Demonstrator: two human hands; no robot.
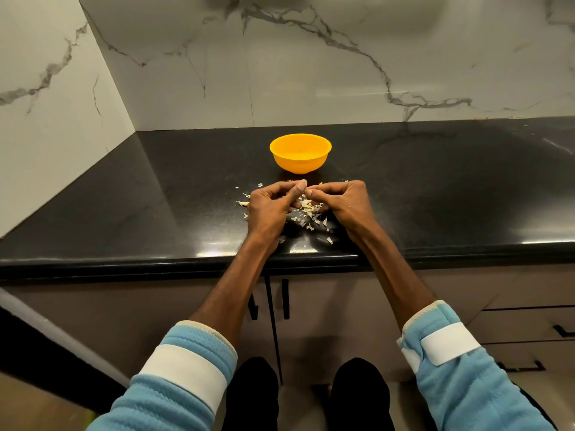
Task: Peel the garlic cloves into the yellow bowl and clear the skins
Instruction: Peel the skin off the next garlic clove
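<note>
My left hand [269, 206] and right hand [342, 199] pinch, I think, a garlic clove [308, 191]; pale flaky skins [308, 214] beneath, yellow bowl [300, 157] at twelve o'clock.

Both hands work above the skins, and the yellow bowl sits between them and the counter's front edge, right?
No: the head view shows the yellow bowl beyond the left hand and right hand, toward the wall; both work above the skins.
</note>
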